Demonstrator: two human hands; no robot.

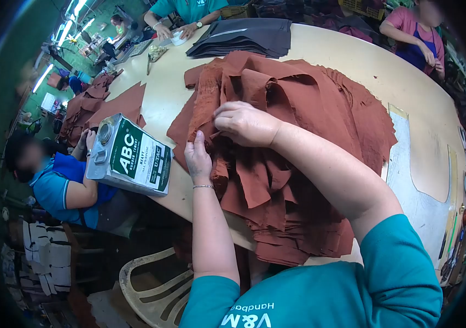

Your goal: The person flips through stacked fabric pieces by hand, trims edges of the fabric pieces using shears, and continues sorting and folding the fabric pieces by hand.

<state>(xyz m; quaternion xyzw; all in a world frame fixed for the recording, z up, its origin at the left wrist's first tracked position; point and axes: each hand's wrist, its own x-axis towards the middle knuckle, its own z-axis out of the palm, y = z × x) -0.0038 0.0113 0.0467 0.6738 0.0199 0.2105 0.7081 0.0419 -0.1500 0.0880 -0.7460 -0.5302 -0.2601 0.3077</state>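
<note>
A large loose heap of rust-brown fabric pieces (320,104) with frayed edges covers the middle of the table. My left hand (197,156) is closed on the near edge of a rust-brown fabric piece (207,101), thumb pointing up. Just above and to the right, my right hand (244,123) has its fingers curled in a pinch against the same cloth. Whatever lies between those right fingertips is hidden by the hand. Below my hands, folded strips of the cloth hang over the table's near edge.
A metal can of rubber cement (134,156) stands at the table's left edge. Dark flat sheets (241,37) are stacked at the far side. A grey-white panel (416,180) lies on the right. Co-workers sit left and stand across the table (326,41). A plastic chair (151,279) is below.
</note>
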